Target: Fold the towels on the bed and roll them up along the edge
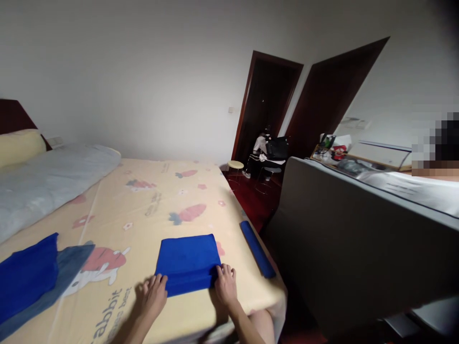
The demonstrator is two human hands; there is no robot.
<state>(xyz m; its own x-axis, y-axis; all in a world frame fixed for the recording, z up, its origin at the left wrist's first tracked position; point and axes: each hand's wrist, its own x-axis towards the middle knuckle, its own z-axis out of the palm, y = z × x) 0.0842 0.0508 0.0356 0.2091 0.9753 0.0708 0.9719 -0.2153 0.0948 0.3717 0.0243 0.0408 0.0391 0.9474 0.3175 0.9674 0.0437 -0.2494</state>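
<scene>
A blue cloth (188,255) lies on the bed, and its near edge is folded over into a flat band. My left hand (155,292) grips the left end of that band, fingers closed on the fabric. At the right end, my right hand (226,283) pinches the same fold between thumb and fingers. A rolled blue cloth (256,248) rests to the right, along the bed's edge. Farther left, another blue cloth (30,274) is spread over a grey-blue cloth (73,260).
The bed sheet (143,229) is pale yellow with rabbit and carrot prints. A grey quilt (60,177) and a yellow pillow (23,145) lie at the left. A dark grey panel (344,243) stands right of the bed, with a person behind it. A round stool (235,165) is near the doorway.
</scene>
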